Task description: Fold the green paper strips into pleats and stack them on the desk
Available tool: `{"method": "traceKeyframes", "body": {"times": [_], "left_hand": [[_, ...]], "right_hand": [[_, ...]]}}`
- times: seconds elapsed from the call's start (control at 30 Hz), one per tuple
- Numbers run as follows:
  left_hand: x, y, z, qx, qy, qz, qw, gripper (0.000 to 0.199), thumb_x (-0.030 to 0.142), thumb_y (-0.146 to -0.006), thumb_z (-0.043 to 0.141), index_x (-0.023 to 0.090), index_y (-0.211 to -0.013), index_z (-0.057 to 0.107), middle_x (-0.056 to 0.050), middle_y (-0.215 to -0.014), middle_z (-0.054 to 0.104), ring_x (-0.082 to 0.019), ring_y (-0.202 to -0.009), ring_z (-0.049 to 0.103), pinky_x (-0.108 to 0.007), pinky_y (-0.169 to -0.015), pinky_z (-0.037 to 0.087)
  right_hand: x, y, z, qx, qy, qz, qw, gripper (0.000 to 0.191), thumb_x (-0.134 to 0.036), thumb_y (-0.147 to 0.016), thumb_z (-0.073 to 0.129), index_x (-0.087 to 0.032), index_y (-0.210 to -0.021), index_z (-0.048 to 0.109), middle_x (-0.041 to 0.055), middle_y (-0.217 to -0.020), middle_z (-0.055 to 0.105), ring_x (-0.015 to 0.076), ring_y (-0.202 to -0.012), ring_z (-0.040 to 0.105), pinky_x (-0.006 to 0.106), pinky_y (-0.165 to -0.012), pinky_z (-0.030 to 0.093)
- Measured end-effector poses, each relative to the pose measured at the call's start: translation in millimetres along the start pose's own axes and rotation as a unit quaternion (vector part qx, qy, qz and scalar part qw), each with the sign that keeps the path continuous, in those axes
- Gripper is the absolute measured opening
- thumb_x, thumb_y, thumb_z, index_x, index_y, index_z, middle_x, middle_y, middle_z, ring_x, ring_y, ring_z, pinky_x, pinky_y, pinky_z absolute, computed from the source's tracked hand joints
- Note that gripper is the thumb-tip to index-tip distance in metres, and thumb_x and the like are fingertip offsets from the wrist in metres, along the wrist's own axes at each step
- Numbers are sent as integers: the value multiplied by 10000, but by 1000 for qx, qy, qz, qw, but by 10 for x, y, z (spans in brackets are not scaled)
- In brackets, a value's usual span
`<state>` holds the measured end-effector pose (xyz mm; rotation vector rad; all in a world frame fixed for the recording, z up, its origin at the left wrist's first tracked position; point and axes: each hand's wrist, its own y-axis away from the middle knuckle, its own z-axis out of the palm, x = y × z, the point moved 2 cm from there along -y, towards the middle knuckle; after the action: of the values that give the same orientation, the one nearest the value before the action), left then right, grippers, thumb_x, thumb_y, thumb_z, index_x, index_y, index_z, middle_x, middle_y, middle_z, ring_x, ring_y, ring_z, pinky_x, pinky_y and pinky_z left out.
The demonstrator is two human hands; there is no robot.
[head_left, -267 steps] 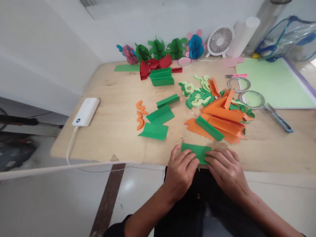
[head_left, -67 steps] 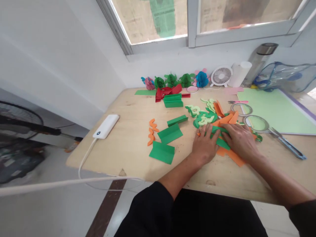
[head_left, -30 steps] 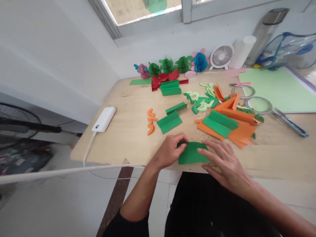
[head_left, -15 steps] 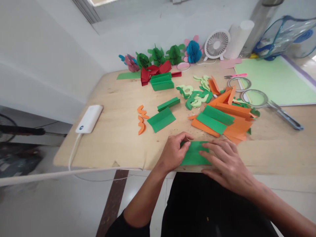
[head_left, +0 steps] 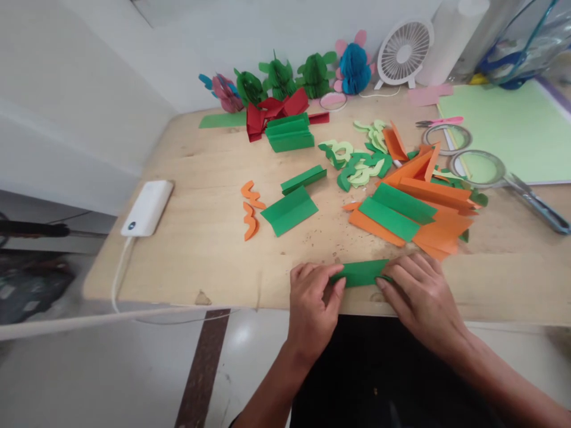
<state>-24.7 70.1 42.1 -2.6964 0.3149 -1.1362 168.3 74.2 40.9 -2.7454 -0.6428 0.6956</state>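
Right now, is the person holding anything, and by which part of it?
Yes, a green paper strip, held by its two short ends: the left hand has the left end, the right hand the right.

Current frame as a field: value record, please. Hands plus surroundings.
left hand: pinches left end of green paper strip
right hand: holds strip's right end
strip location: near front edge of table
beyond strip: creased green sheet on orange paper pile
table's left side: white power bank
back: honeycomb paper crafts, white desk fan
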Motion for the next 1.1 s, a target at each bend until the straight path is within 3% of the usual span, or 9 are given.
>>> {"method": "traceKeyframes", "body": {"times": [0.17,0.27,0.4,0.47,1.1], "left_hand": [[14,66,150,92,-62,14,994,209,146,-889,567,163,-1095,601,-56,-901,671,-178,-842,603,-366,-831,481],[34,175,196,116,-85,70,987,277,90,-878,534,142,-1140,609,-133,-1098,660,-239,-1072,581,-412,-901,473],[51,339,277,56,-105,182,976,301,106,-875,521,151,-1148,638,-114,-1197,670,-291,-1263,497,-510,-1048,355],[41,390,305,26,-116,202,972,311,137,-877,538,143,-1173,632,-101,-1205,678,-284,-1277,497,-506,-1080,323],[15,427,320,-12,-163,174,971,388,253,-883,533,162,-1256,594,-103,-1301,628,-283,-1318,474,-499,-1112,318]], "right_hand": [[-25,-67,74,27,80,6,996,158,-276,-927,525,-158,-975,618,51,-779,644,221,-800,538,349,-753,366],[-24,-90,98,26,107,-6,994,178,-272,-923,534,-152,-1025,617,60,-813,667,230,-809,541,351,-765,369],[-21,-100,101,16,119,-10,993,168,-263,-921,535,-149,-999,630,60,-790,664,232,-786,536,351,-753,360],[-19,-103,100,12,120,-10,993,167,-262,-920,535,-149,-993,635,56,-779,660,228,-770,532,348,-746,355],[11,-87,114,0,112,-13,994,183,-283,-915,531,-163,-1009,632,57,-783,664,229,-751,538,368,-742,358]]}}
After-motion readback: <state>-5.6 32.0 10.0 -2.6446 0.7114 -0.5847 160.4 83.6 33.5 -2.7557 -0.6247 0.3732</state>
